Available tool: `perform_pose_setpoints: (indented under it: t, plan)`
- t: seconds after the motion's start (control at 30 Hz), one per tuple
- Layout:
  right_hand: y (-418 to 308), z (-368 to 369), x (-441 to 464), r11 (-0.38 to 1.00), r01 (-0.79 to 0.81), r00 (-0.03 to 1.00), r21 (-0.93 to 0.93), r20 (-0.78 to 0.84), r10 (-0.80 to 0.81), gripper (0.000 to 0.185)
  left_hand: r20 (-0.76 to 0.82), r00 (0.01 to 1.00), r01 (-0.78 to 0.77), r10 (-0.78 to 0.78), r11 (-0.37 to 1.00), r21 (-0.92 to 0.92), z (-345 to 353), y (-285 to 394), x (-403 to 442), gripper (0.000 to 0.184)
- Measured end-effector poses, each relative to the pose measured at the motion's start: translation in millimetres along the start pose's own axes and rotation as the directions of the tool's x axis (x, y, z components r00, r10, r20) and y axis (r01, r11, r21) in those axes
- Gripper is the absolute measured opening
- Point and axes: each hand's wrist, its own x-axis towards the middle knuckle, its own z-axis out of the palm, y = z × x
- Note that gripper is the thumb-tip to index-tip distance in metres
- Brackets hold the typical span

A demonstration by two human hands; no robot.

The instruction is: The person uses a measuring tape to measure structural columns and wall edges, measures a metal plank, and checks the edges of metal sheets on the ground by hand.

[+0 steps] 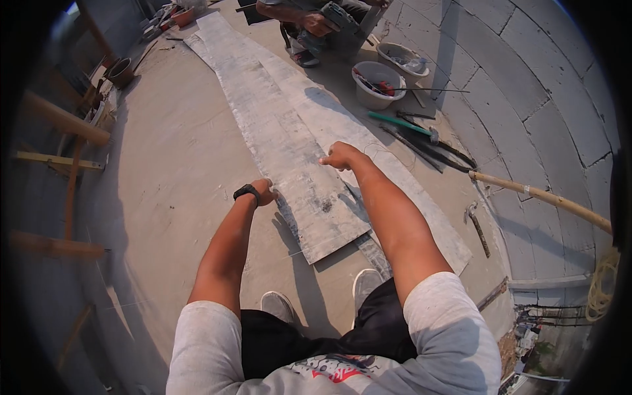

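A long, grey-white, stained board [289,141] stretches away from me over the floor, on top of a second pale board [421,210] that shows along its right side. My left hand [264,191], with a black watch on its wrist, is closed at the upper board's left edge. At the opposite edge is my right hand [342,157], its fingers curled and its thumb over the board. The undersides of both grips are hidden. Dark shadow shows beneath the near end of the upper board, close to my shoes.
Another person [319,26] crouches at the far end with a green power tool [337,16]. To the right are a white bucket [378,85], a basin [403,60], a green-handled tool [401,123], a hammer [476,227] and a block wall [526,112]. Timbers [66,118] stick out at left.
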Motion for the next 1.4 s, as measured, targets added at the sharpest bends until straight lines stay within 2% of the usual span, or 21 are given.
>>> perform_pose_setpoints:
  t: [0.07, 0.23, 0.6, 0.67, 0.77, 0.97, 1.4]
  plan:
    - [1.5, -1.1, 1.4, 1.000, -0.003, 1.000, -0.017, 0.008, 0.003, 0.049, 0.030, 1.000, 0.004, -0.004, 1.000, -0.011, -2.4, 2.0, -0.8, 0.060]
    - [1.4, -3.4, -0.3, 1.000, 0.007, 0.999, -0.021, 0.035, -0.006, 0.050, 0.025, 1.000, -0.006, 0.006, 1.000, -0.003, -1.9, 2.5, -1.3, 0.059]
    - [8.9, 4.3, 8.1, 1.000, 0.008, 0.999, 0.006, -0.036, -0.008, 0.051, 0.010, 1.000, -0.025, 0.025, 1.000, 0.001, 1.7, 2.2, 2.7, 0.068]
    - [3.7, 0.0, 2.6, 0.998, -0.058, 0.998, 0.031, 0.005, 0.058, 0.056, 0.030, 0.999, -0.014, 0.013, 1.000, 0.004, 0.9, 3.5, 1.2, 0.068]
    - [7.4, 2.6, 5.5, 1.000, -0.005, 1.000, -0.027, -0.023, 0.004, 0.051, 0.020, 1.000, -0.016, 0.016, 1.000, -0.002, 4.1, 1.0, 3.9, 0.067]
    - [5.5, 0.4, -0.7, 0.999, -0.037, 0.999, -0.002, 0.012, 0.037, 0.051, 0.035, 0.999, -0.002, 0.002, 1.000, -0.009, 6.5, 0.1, 5.6, 0.059]
    - [10.9, 5.0, 3.3, 1.000, -0.024, 0.999, -0.009, 0.022, 0.025, 0.050, 0.038, 0.999, 0.002, -0.003, 1.000, 0.018, -0.5, 8.3, -4.0, 0.065]
